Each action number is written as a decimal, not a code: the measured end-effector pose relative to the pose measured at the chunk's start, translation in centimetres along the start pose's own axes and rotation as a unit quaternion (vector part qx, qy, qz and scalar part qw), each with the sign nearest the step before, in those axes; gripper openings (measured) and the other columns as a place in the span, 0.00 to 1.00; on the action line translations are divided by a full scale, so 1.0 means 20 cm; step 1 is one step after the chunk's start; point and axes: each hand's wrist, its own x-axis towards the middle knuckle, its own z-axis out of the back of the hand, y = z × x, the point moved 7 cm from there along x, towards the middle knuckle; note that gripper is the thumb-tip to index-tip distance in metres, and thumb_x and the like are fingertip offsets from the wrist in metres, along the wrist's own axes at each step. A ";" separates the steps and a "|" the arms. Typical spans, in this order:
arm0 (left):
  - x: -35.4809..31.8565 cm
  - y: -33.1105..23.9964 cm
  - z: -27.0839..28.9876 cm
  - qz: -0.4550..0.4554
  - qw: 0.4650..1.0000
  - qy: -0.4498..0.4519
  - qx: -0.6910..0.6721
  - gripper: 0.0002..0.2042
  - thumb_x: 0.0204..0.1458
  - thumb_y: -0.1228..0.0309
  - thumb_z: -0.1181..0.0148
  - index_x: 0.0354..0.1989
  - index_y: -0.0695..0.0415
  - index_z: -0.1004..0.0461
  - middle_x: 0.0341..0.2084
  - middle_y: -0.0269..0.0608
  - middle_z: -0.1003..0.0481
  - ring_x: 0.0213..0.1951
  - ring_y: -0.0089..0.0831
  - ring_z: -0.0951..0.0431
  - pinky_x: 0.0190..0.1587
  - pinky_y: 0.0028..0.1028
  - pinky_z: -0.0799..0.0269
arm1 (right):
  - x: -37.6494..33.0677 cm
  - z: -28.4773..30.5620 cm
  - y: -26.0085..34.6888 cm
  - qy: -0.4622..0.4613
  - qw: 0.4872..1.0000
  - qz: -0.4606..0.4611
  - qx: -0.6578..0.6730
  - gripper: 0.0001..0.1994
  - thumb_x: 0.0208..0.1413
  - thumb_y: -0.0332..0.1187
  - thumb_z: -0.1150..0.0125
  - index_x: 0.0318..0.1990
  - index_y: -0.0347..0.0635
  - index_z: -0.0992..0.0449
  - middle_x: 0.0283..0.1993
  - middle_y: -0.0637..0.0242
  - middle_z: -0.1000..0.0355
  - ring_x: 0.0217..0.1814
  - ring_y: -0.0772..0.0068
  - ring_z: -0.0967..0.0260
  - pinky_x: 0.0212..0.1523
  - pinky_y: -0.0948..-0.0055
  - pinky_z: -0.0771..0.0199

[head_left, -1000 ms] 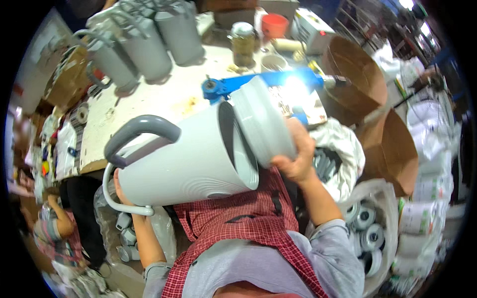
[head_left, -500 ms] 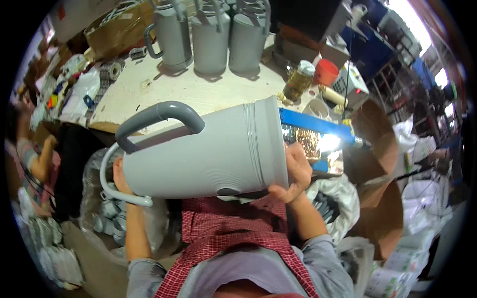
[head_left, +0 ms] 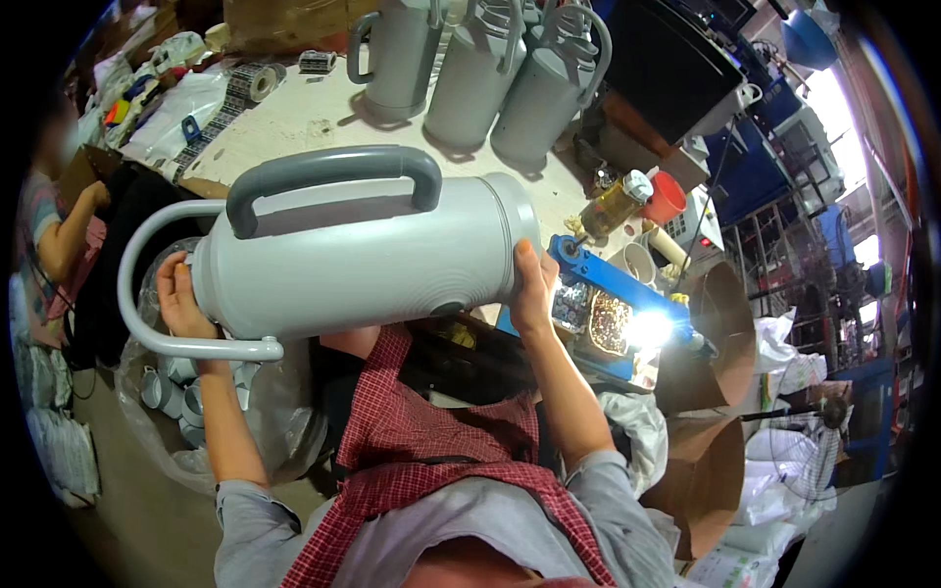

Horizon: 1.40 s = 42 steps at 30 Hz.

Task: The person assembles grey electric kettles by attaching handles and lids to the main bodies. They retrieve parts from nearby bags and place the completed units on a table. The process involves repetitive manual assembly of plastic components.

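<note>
A large light-grey vacuum jug (head_left: pixel 343 260) lies sideways in the air before me, its dark grey handle on the upper side. Its carrying loop points left and its base points right. My left hand (head_left: pixel 182 296) grips the top end inside the loop, fingers partly hidden behind the jug. My right hand (head_left: pixel 532 286) holds the base end, thumb over the near edge. Under the right end is a blue fixture (head_left: pixel 618 284) with a brightly lit patch beneath its bar.
Several similar grey jugs (head_left: pixel 475 83) stand at the back of the white table (head_left: pixel 294 132). A glass jar (head_left: pixel 616 204) and a red cup (head_left: pixel 665 196) sit to the right. A clear bag of grey parts (head_left: pixel 284 431) is below left. Another person (head_left: pixel 59 235) sits at far left.
The jug has moved left and turned so its base faces farther away from view. My right hand has shifted left with it, and the view has tilted.
</note>
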 end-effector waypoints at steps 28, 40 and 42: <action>0.48 0.56 0.25 0.169 0.985 0.031 -0.023 0.12 0.61 0.68 0.51 0.48 0.62 0.30 0.42 0.39 0.27 0.44 0.25 0.28 0.50 0.24 0.33 | 0.13 -0.55 0.27 0.056 0.913 0.342 -0.214 0.41 0.56 0.64 0.57 0.60 0.32 0.36 0.42 0.49 0.29 0.44 0.56 0.33 0.52 0.62 0.37; 1.37 -0.27 -0.98 -0.324 0.797 0.414 0.298 0.14 0.63 0.70 0.56 0.55 0.55 0.33 0.48 0.34 0.27 0.46 0.27 0.27 0.51 0.27 0.33 | 1.72 -0.46 0.58 -0.279 0.799 0.434 -0.309 0.37 0.49 0.43 0.36 0.62 0.31 0.42 0.57 0.46 0.36 0.61 0.49 0.40 0.61 0.61 0.43; 1.48 -0.06 -1.04 -0.338 0.758 0.448 0.332 0.14 0.63 0.67 0.55 0.55 0.52 0.33 0.46 0.36 0.25 0.43 0.30 0.23 0.45 0.28 0.30 | 1.88 -0.51 0.51 -0.074 0.933 0.230 -0.267 0.29 0.47 0.43 0.34 0.53 0.34 0.32 0.41 0.54 0.26 0.44 0.60 0.28 0.46 0.68 0.31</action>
